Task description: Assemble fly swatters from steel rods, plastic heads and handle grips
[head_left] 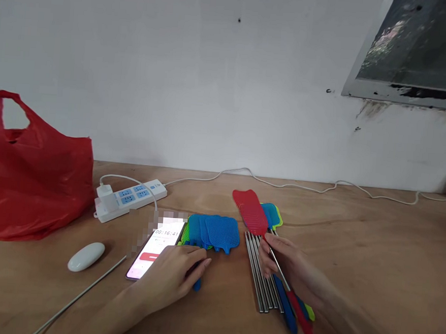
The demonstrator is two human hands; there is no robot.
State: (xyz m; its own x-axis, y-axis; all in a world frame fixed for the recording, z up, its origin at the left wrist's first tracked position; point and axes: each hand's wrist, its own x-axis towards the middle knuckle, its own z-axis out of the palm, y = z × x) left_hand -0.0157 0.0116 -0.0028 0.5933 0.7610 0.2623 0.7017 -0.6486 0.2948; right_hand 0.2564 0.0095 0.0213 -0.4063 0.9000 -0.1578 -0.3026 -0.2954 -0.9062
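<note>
My right hand (283, 257) grips a red fly swatter (251, 212) by its thin metal rod, just below the textured head. The swatter's red handle (303, 323) slants toward the lower right. Beneath it lie several bare metal rods (261, 276) side by side, and a blue handle (287, 306). A blue swatter head (269, 213) with a green one behind it shows past the red head. My left hand (177, 270) rests with curled fingers at the lower edge of a fanned pile of blue swatter heads (222, 232). A blue piece (197, 285) pokes out below it; what its fingers hold is hidden.
A lit phone (156, 249) showing a timer lies beside my left hand. Further left are a white mouse-shaped object (86, 256), a power strip (129, 198) and a red plastic bag (35, 174). A white cable (290, 185) runs along the wall. The wooden table (373, 259) extends right.
</note>
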